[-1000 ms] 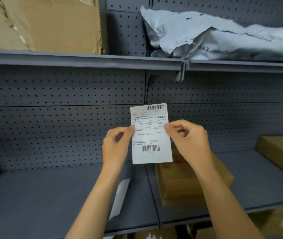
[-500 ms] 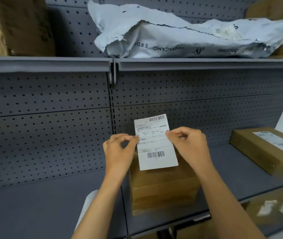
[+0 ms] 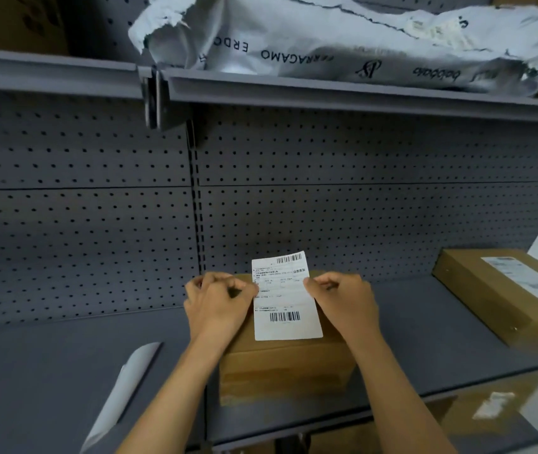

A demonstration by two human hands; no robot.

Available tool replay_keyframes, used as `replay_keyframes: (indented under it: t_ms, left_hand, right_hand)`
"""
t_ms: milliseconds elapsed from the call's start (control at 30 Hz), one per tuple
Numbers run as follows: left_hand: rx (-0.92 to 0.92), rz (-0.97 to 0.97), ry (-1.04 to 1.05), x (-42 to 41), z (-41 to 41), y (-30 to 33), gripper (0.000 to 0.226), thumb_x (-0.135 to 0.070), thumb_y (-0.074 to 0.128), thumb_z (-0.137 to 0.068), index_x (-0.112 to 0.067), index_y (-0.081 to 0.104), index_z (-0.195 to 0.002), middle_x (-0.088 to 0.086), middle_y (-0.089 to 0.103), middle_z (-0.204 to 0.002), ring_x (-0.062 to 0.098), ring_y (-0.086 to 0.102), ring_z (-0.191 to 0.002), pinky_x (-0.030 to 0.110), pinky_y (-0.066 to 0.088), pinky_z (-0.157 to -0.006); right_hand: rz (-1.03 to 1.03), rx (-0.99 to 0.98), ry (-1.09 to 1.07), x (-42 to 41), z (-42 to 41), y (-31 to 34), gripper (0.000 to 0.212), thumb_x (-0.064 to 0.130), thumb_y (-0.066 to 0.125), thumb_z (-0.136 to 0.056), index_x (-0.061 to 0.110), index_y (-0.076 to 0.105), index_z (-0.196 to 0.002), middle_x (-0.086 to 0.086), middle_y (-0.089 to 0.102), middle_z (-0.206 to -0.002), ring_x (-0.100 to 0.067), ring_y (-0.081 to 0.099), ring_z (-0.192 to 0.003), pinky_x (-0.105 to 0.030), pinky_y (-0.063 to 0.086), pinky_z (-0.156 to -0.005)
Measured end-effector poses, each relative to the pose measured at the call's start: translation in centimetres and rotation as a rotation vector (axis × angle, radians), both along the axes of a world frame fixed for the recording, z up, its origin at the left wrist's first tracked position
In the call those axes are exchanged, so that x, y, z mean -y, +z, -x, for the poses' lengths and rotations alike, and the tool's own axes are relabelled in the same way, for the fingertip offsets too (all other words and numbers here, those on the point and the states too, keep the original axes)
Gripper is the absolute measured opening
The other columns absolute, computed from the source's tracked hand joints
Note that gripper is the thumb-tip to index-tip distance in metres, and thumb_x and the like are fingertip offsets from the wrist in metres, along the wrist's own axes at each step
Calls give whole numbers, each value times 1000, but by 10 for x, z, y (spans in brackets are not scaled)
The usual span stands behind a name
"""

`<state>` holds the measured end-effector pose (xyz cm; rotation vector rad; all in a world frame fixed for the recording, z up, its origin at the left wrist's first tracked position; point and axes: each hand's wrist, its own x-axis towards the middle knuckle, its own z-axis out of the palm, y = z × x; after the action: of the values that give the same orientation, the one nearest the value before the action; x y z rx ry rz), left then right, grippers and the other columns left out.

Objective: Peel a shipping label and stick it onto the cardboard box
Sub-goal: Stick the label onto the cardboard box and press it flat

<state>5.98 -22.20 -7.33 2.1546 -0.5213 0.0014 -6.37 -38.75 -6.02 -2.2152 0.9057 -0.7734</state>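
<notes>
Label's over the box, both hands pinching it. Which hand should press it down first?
Probably right. The right hand pinches the shipping label directly over the cardboard box top; the left hand sits at the box's left edge, better for keeping the label taut.

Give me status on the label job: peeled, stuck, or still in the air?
Done: the white backing strip lies on the shelf, so the peel looks finished. In hand: left hand and right hand pinch the shipping label by its side edges over the cardboard box. Left: its top edge stands above the box, so it is not pressed flat yet. Lay and smooth it.
</notes>
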Motion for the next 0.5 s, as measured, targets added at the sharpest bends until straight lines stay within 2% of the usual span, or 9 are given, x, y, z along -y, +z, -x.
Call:
replay_keyframes:
  t_ms: [167,300,500]
  left_hand:
    - [0,6,-33,3,-3,-9,21,-50,67,-87,-32,80,-85,-12,55,-123,26,26,-136,36,26,-105]
    - [14,-22,-41,3,-6,-13,18,-48,70,-85,-32,79,-84,-9,57,-129,27,24,-142,39,26,-112]
    - [62,-73,-42,2,-4,-14,17,-45,71,-86,-30,77,-86,-6,55,-136,27,18,-151,40,24,-118]
  right_hand:
    - [13,-16,-13,2,-1,-5,21,51,67,-83,32,78,-84,19,73,-79,0,65,-75,-26,53,-63]
    - [17,-30,-12,2,-1,-5,19,48,67,-82,33,78,-84,21,73,-80,0,66,-76,-22,48,-60]
    - [65,-36,-24,-3,-2,-6,16,43,68,-82,32,78,-80,20,73,-74,-4,67,-72,-26,54,-63]
